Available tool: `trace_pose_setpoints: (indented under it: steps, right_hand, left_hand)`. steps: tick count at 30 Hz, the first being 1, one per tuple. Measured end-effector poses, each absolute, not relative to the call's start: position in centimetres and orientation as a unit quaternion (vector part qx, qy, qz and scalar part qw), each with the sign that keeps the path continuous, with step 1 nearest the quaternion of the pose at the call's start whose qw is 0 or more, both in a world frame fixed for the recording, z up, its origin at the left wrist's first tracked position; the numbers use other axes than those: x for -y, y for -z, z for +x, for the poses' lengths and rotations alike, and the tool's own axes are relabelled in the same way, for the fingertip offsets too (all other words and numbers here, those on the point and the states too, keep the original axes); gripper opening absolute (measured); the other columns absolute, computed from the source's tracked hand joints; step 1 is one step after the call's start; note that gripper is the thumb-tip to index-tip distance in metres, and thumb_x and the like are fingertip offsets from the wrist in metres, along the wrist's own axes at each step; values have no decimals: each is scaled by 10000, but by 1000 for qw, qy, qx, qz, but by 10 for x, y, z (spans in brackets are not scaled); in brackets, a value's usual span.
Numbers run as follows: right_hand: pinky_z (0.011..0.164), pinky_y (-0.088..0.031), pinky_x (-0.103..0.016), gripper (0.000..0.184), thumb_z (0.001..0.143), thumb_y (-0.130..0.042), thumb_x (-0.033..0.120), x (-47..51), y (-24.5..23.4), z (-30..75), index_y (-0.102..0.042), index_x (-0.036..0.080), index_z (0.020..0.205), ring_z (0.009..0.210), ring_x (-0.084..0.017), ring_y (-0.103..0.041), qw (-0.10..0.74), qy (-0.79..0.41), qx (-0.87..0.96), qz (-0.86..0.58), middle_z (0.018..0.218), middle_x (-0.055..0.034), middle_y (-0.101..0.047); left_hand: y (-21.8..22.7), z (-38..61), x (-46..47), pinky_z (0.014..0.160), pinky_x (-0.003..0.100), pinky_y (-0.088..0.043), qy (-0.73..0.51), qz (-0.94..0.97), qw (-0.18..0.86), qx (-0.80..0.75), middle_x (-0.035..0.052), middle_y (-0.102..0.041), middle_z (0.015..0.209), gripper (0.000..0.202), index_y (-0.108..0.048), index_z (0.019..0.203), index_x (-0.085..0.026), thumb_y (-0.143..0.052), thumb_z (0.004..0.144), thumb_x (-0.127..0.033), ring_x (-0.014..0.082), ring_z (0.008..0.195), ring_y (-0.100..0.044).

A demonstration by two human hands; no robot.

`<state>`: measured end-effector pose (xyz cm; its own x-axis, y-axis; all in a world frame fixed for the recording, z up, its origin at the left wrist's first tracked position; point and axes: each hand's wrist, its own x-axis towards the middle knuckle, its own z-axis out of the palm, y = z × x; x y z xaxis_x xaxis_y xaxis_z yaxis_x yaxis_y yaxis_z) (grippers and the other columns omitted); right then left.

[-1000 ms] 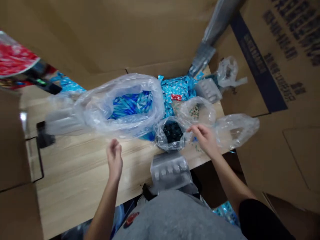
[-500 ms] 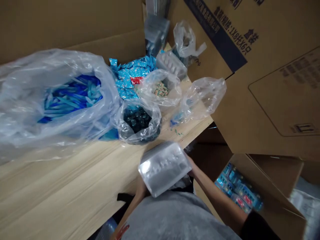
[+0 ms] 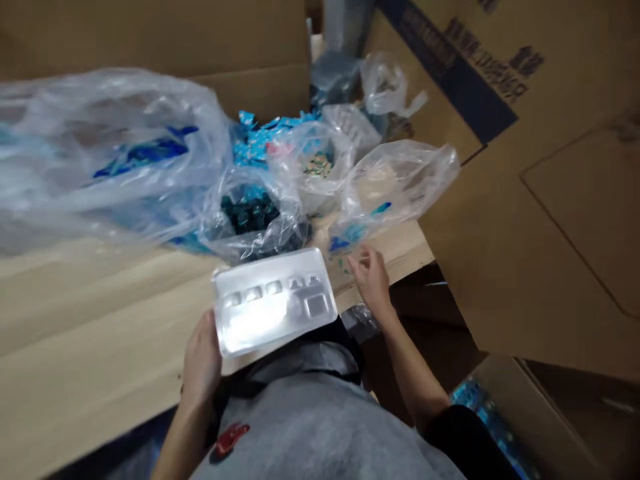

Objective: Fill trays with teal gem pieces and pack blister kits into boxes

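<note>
My left hand [image 3: 203,353] grips the left edge of a clear plastic blister tray [image 3: 280,321], which has a row of small moulded hollows and a square one. The tray is tilted above the table's front edge, with bright glare on it. To its right, my right hand [image 3: 373,277] is off the tray, fingers loosely curled and apart, with nothing visible in them. It is nearest to some blue pieces [image 3: 345,241] by an open clear bag [image 3: 405,177]. Left of that, another clear bag holds dark glossy pieces [image 3: 250,213].
A large clear bag [image 3: 115,207] of blue strips lies on the wooden table [image 3: 100,320]. Blue printed packets [image 3: 255,143] and a bag of small beige-green pieces [image 3: 319,165] sit behind. Big cardboard [image 3: 530,253] rises at right; an open carton [image 3: 545,413] with blue packs stands below.
The tray has moved left and turned more face-up. My right hand has let go of it and moved toward the blue pieces; my left hand keeps hold. The camera view has shifted.
</note>
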<state>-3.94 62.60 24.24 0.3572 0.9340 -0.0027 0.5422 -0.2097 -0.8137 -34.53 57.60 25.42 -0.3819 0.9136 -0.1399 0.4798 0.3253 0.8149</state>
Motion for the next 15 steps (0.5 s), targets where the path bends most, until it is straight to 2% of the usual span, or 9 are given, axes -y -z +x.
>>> trace_pose_setpoints:
  steps: [3,5,7,9,11,13,15]
  right_hand:
    - [1036,-373,-568,958,718,-662,613,-656,-225,-44,-291,78,1421,1238,-369,-466,393,-127,491,-767,1359,-283,-397]
    - [1057,-356,-562,990,676,-724,552,-674,-211,-50,-279,73,1420,1286,-374,-419,411,-93,479,-770,1388,-289,-358]
    - [1028,-385,-552,804,706,-699,462,-686,-202,-48,-389,79,1341,1229,-359,-471,426,-119,470,-764,1306,-263,-454]
    - [962,-445,-501,494,765,-608,381,-692,-200,-31,-529,109,1170,1077,-310,-567,441,-147,473,-749,1123,-195,-585]
    - [891,-486,-426,262,798,-521,317,-693,-205,-2,-594,143,981,927,-252,-612,456,-149,481,-733,952,-129,-639]
    - [844,-497,-370,177,794,-475,261,-695,-214,31,-601,159,865,853,-216,-617,472,-134,482,-726,864,-93,-651]
    - [825,-494,-344,161,764,-458,209,-702,-224,63,-596,161,829,832,-200,-616,485,-116,477,-724,845,-79,-657]
  left_hand:
    - [-264,-362,-563,976,441,-505,-405,371,263,-793,120,-684,1153,492,-649,1007,-163,-407,836,-556,269,1040,-658]
    - [-267,-375,-550,976,405,-505,-432,326,237,-807,145,-670,1181,513,-630,1022,-138,-406,831,-558,253,1055,-653]
    - [-269,-383,-534,960,416,-512,-445,297,225,-814,151,-681,1150,512,-622,1000,-137,-427,818,-573,258,1029,-664]
    - [-270,-383,-520,959,448,-508,-444,289,237,-814,127,-704,1096,484,-628,959,-159,-483,795,-590,264,974,-681]
    - [-270,-381,-511,978,472,-492,-428,301,268,-809,89,-720,1060,440,-639,923,-192,-533,780,-595,268,950,-688]
    - [-270,-381,-507,998,483,-474,-397,331,296,-803,58,-727,1046,422,-647,909,-225,-548,771,-612,276,952,-689]
    - [-268,-385,-507,986,483,-480,-373,367,298,-799,41,-732,1025,437,-647,898,-253,-533,759,-651,290,953,-690]
